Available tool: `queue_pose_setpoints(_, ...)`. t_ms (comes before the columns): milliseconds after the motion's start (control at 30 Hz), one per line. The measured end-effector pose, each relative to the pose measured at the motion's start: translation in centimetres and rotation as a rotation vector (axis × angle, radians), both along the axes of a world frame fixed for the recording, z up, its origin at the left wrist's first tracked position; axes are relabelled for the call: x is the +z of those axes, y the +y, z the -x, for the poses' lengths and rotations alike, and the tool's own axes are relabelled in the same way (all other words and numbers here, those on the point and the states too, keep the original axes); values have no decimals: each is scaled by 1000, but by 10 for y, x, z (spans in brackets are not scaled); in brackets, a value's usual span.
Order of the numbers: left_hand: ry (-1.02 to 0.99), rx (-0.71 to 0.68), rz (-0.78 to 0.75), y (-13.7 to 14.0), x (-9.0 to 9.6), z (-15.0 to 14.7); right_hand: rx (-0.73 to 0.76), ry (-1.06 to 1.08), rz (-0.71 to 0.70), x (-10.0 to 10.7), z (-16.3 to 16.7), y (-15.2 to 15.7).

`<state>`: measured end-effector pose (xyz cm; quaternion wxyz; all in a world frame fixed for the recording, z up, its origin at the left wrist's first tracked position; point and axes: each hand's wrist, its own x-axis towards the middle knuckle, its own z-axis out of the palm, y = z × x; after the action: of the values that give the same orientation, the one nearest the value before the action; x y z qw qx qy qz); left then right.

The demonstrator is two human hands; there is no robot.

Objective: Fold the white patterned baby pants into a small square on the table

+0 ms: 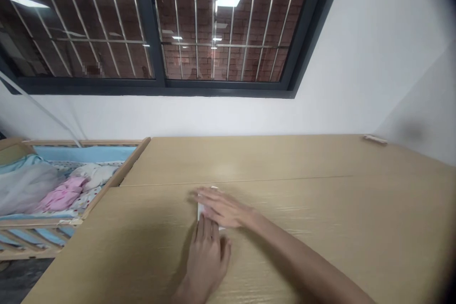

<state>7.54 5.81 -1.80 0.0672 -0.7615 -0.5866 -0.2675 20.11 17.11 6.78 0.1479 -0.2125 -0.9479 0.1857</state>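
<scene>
From where I stand, both of the person's hands are together on a pale wood-look tabletop (pixel 285 156), nearer its left edge than its right. Beneath them lies a small white piece (pixel 200 210), mostly covered; a strip of it shows along the left side and slivers at top and bottom, and I cannot tell what it is. It sits just on the near side of the long seam (pixel 249 181) that runs roughly along the tabletop's far edge.

The right hand (pixel 221 206) reaches across from the right, palm down, laid flat over the white piece, its fingers extended toward the left edge. The left hand (pixel 207 256) lies palm down below it, fingers straight and close together toward the far edge, thumb held out to the side; its fingertips meet the right hand. Neither hand is closed around anything.

At the tabletop's far right corner lies a slim whitish object (pixel 375 139), too small to name. Beyond the left edge stands a wooden crib (pixel 123 171) with pink cloth (pixel 63 194) and white bedding (pixel 95 175) inside. Past the far edge rises a white wall (pixel 221 116) with a dark-framed window (pixel 228 89) above, metal bars behind its glass
</scene>
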Motion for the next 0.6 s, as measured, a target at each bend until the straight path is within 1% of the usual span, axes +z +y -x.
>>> queue_pose_setpoints(33, 19, -7, 33, -5, -5, -6, 67, -18, 17, 1, 0, -9)
queue_pose_setpoints(100, 45, -19, 108, -10, -14, -15, 154, -32, 63, -5, -1, -20)
queue_pose_setpoints(200, 69, -40, 138, -10, -21, -19, 188, -79, 130, -22, -5, -17)
queue_pose_setpoints(267, 89, -16, 113, -6, -25, -19, 169, -131, 146, -32, -7, -6)
queue_pose_setpoints(333, 95, 11, 78, -3, -30, -18, 138, -147, 127, -38, -9, 11)
queue_pose_setpoints(500, 33, 8, 24, -1, -43, -17, 50, -103, 54, -44, -12, 53)
queue_pose_setpoints(600, 6, 2, 14, -1, -47, -18, -10, -87, 47, -48, -14, 72)
